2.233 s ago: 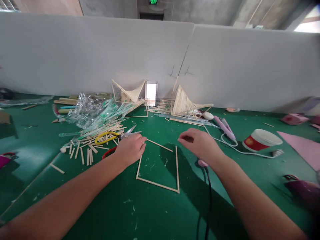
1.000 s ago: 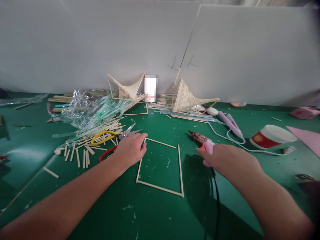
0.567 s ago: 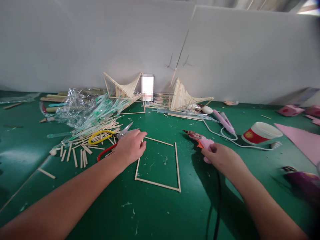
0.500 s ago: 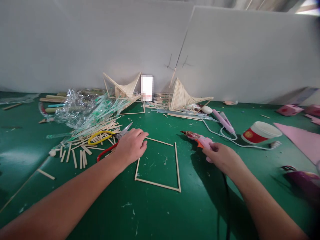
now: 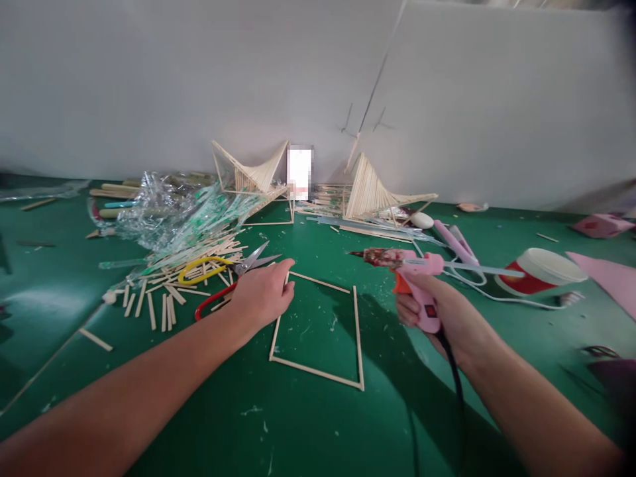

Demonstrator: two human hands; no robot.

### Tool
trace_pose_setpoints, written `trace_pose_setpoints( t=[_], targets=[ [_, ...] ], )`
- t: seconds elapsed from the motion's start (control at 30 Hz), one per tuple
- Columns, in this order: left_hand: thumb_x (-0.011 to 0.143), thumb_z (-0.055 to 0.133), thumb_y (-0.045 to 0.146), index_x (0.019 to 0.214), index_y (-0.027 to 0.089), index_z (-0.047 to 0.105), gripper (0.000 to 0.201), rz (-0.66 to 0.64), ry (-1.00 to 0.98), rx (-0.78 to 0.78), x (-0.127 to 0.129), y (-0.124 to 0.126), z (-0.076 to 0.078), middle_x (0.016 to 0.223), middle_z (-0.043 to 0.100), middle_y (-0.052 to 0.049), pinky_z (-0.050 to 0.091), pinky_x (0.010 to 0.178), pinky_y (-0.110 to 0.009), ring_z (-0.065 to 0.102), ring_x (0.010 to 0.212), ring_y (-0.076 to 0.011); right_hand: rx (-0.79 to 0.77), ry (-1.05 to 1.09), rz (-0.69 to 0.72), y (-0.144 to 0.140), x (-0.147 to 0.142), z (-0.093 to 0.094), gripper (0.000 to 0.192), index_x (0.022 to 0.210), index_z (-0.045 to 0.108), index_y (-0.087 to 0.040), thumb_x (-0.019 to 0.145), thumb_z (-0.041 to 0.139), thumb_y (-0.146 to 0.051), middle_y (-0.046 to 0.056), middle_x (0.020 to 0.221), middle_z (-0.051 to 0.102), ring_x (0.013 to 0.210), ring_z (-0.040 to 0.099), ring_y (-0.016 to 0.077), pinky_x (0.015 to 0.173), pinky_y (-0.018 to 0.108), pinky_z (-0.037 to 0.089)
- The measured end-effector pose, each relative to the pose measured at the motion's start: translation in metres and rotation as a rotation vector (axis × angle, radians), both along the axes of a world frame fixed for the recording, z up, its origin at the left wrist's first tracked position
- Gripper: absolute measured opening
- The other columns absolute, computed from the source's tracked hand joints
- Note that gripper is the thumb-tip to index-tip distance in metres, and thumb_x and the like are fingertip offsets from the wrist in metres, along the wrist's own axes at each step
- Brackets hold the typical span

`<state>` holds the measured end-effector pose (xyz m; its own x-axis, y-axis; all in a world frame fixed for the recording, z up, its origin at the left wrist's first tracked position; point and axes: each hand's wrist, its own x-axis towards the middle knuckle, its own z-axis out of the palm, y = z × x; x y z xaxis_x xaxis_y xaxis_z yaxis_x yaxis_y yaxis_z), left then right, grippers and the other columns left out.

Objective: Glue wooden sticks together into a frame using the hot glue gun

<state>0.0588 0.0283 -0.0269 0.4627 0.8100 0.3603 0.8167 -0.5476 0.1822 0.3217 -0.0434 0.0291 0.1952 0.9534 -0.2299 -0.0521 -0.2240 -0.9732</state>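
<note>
Far left on the green table [image 5: 318, 430]: crumpled clear plastic wrap [image 5: 173, 215], glossy, over a loose heap of pale flat wooden sticks [image 5: 173, 285]. Scissors [image 5: 223, 275] with one yellow and one red loop handle lie on the heap's right edge, blades pointing right. Left hand [image 5: 263, 295] comes in low from bottom left, forearm stretched along the table, palm down, fingers curled and pressed onto the near-left corner of the stick frame [image 5: 318, 324]; no pinch visible, just holding it flat. Frame is a thin open rectangle of sticks lying flat at centre, between both hands. Right hand [image 5: 432, 311] is raised off the table just right of the frame, fist wrapped tight around the grip of a pink glue gun [image 5: 412, 278], orange trigger, nozzle crusted with dried glue, pointing left and level. Black cord [image 5: 454, 371] drops from its butt. Behind: two fan-shaped stick models [image 5: 368, 195] against the white partition. Right: red-and-white paper cup [image 5: 539, 271] on its side.
</note>
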Motion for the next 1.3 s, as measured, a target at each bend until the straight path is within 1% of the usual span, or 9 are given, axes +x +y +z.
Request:
trace_pose_setpoints(
  t=[0.17, 0.27, 0.4, 0.5, 0.67, 0.8, 0.93, 1.1, 1.3],
  targets=[
    [0.084, 0.054, 0.026, 0.129, 0.017, 0.054, 0.046, 0.027, -0.005, -0.076, 0.001, 0.001, 0.000, 0.060, 0.062, 0.000, 0.033, 0.044, -0.026, 0.058, 0.052, -0.0177, 0.044, -0.043, 0.026, 0.027, -0.036, -0.004, 0.030, 0.069, 0.053, -0.020, 0.078, 0.066, -0.045, -0.005, 0.043, 0.048, 0.041, 0.045, 0.0108, 0.040, 0.023, 0.034],
    [0.083, 0.055, 0.027, 0.129, 0.019, 0.054, 0.047, 0.040, -0.020, -0.118, 0.001, 0.003, 0.000, 0.061, 0.062, 0.001, 0.033, 0.044, -0.025, 0.056, 0.050, -0.0155, 0.042, -0.092, -0.001, 0.031, -0.045, -0.012, 0.032, 0.072, 0.059, -0.018, 0.079, 0.064, -0.049, -0.004, 0.045, 0.049, 0.042, 0.043, 0.0093, 0.039, 0.021, 0.030],
    [0.081, 0.056, 0.025, 0.128, 0.021, 0.055, 0.047, 0.042, -0.050, -0.187, 0.001, 0.006, -0.001, 0.064, 0.063, 0.001, 0.035, 0.047, -0.025, 0.056, 0.053, -0.0146, -0.006, -0.234, 0.008, 0.024, -0.048, -0.026, 0.035, 0.064, 0.061, -0.018, 0.076, 0.061, -0.052, -0.003, 0.048, 0.048, 0.042, 0.041, 0.0091, 0.039, 0.022, 0.032],
    [0.082, 0.053, 0.022, 0.130, 0.023, 0.053, 0.049, 0.038, -0.069, -0.244, 0.002, 0.008, 0.000, 0.068, 0.064, 0.001, 0.038, 0.053, -0.025, 0.058, 0.058, -0.0149, -0.023, -0.286, 0.063, 0.020, -0.050, -0.033, 0.037, 0.069, 0.064, -0.019, 0.072, 0.061, -0.055, -0.002, 0.051, 0.050, 0.043, 0.043, 0.0106, 0.038, 0.023, 0.035],
    [0.079, 0.051, 0.016, 0.135, 0.023, 0.049, 0.056, 0.057, -0.072, -0.336, 0.004, 0.009, 0.003, 0.071, 0.065, 0.001, 0.040, 0.058, -0.026, 0.059, 0.061, -0.0141, -0.099, -0.276, 0.115, 0.023, -0.049, -0.040, 0.044, 0.070, 0.065, -0.017, 0.071, 0.062, -0.061, -0.001, 0.054, 0.053, 0.042, 0.044, 0.0093, 0.037, 0.022, 0.033],
    [0.077, 0.051, 0.014, 0.136, 0.025, 0.047, 0.061, 0.073, -0.099, -0.332, 0.004, 0.007, 0.002, 0.069, 0.064, 0.002, 0.039, 0.056, -0.025, 0.056, 0.057, -0.0131, -0.105, -0.242, 0.121, 0.024, -0.047, -0.046, 0.049, 0.075, 0.064, -0.018, 0.070, 0.062, -0.066, -0.002, 0.056, 0.053, 0.042, 0.043, 0.0083, 0.036, 0.021, 0.032],
    [0.077, 0.051, 0.014, 0.138, 0.026, 0.045, 0.062, 0.034, -0.155, -0.326, 0.002, 0.007, -0.001, 0.068, 0.063, 0.004, 0.040, 0.058, -0.026, 0.056, 0.058, -0.0129, -0.155, -0.248, 0.192, 0.022, -0.046, -0.050, 0.050, 0.073, 0.062, -0.018, 0.071, 0.061, -0.068, -0.003, 0.055, 0.049, 0.042, 0.041, 0.0078, 0.036, 0.020, 0.031],
    [0.078, 0.052, 0.015, 0.137, 0.029, 0.045, 0.061, 0.022, -0.189, -0.337, 0.000, 0.007, -0.004, 0.071, 0.064, 0.005, 0.042, 0.058, -0.025, 0.055, 0.058, -0.0114, -0.093, -0.267, 0.251, 0.021, -0.045, -0.053, 0.047, 0.076, 0.061, -0.018, 0.076, 0.057, -0.065, -0.003, 0.057, 0.048, 0.044, 0.038, 0.0082, 0.036, 0.021, 0.029],
    [0.078, 0.053, 0.014, 0.136, 0.028, 0.045, 0.061, 0.037, -0.214, -0.358, 0.000, 0.007, -0.003, 0.071, 0.063, 0.005, 0.042, 0.057, -0.025, 0.055, 0.058, -0.0113, -0.034, -0.407, 0.265, 0.022, -0.049, -0.052, 0.040, 0.079, 0.064, -0.019, 0.082, 0.053, -0.057, -0.003, 0.055, 0.046, 0.043, 0.040, 0.0097, 0.035, 0.023, 0.028]
  ],
)
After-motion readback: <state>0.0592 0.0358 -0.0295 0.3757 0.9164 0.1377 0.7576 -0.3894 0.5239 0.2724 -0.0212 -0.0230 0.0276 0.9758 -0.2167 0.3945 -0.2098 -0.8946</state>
